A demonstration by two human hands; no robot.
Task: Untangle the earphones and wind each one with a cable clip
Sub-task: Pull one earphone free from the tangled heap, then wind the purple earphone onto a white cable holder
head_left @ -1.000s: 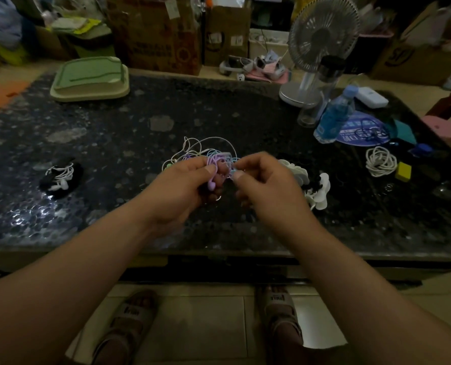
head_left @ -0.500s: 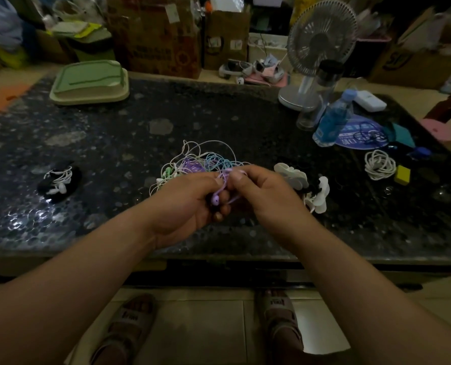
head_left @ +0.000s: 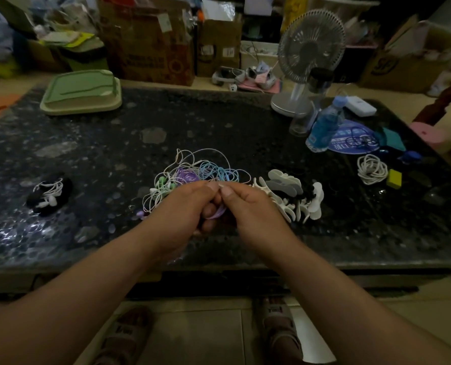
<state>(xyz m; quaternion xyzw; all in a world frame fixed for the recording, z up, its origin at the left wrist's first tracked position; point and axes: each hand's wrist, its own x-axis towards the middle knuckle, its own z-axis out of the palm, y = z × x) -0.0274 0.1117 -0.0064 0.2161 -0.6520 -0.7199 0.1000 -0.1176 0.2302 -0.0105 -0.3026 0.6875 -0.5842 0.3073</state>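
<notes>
A thin purple earphone cable point(head_left: 217, 213) is pinched in the closed grips of the left hand point(head_left: 187, 206) and right hand point(head_left: 250, 206). The multicoloured tangle of earphone cables point(head_left: 206, 172) lies on the dark speckled desk point(head_left: 87, 154) at twelve o'clock, just beyond both grips and equally near each.

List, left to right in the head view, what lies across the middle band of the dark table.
Wound white earphones on a black clip → tangle of coloured earphones → pile of white and black cable clips → coiled white cable → yellow block.
</notes>
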